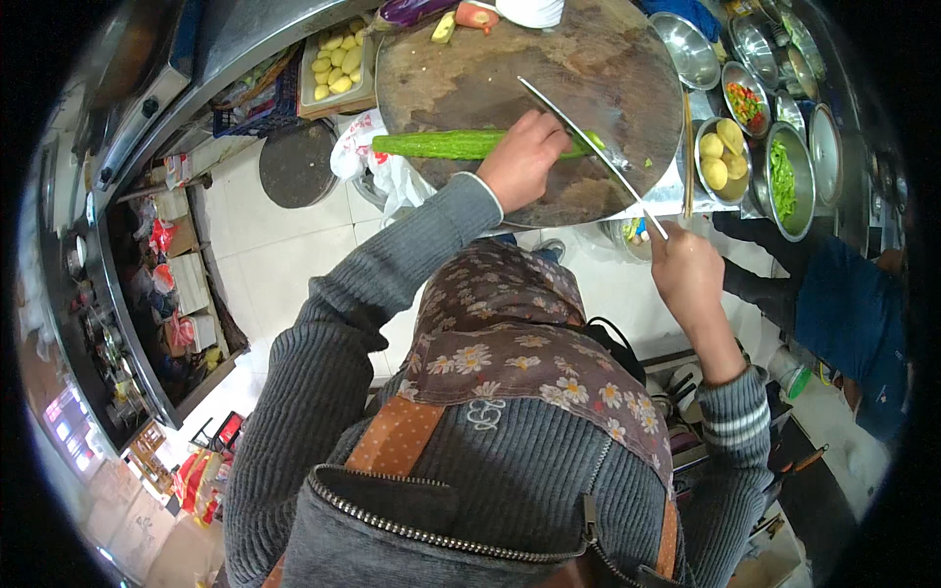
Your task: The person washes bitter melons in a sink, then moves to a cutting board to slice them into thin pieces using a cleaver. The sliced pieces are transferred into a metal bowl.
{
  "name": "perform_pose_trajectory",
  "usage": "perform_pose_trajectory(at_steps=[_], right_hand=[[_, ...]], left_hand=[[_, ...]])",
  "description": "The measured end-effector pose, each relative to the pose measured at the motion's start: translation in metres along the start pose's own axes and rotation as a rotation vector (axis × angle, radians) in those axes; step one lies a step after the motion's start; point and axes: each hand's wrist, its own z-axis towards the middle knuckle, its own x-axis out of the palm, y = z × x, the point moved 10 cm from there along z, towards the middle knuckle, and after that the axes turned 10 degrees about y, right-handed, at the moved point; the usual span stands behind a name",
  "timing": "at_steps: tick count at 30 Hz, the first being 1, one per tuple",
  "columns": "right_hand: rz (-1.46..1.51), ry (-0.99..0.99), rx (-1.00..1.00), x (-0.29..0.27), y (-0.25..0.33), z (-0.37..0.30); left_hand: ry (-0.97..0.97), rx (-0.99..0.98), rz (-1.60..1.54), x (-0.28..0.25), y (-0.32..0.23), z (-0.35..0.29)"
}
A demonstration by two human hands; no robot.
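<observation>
A long, bright green vegetable (436, 145), shaped like a cucumber, lies crosswise on the big round wooden chopping board (451, 78). My left hand (527, 157) is closed over it towards its right end, fingers bent. In my right hand (686, 269), at the board's near right edge, is the handle of a kitchen knife (613, 169). Its blade, seen nearly edge-on, slants up to the left across the vegetable's right end, just beside my left fingers. Whether the edge touches the vegetable, I cannot tell.
At the board's far edge lie an eggplant (404, 12), cut vegetable pieces (475, 17) and a white bowl (530, 10). A tub (312, 80) of peeled potatoes stands left. Several metal bowls (686, 49) crowd the right side, some with cut vegetables. Another person (851, 314) is at far right.
</observation>
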Motion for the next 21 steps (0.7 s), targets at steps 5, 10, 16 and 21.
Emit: perform_pose_trajectory(at_steps=[5,10,16,21], right_hand=[[-0.016,0.011,0.005,0.016,-0.007,0.012],[0.008,0.004,0.019,0.007,-0.002,-0.003],[-0.023,0.009,0.005,-0.001,0.003,-0.004],[-0.022,0.039,0.028,0.025,-0.011,0.006]], left_hand=[[0.002,0.012,0.01,0.001,-0.003,0.0],[0.007,-0.007,0.064,0.0,-0.004,-0.002],[-0.045,0.027,0.038,0.0,0.004,-0.004],[-0.01,0.021,0.019,0.001,0.002,-0.004]])
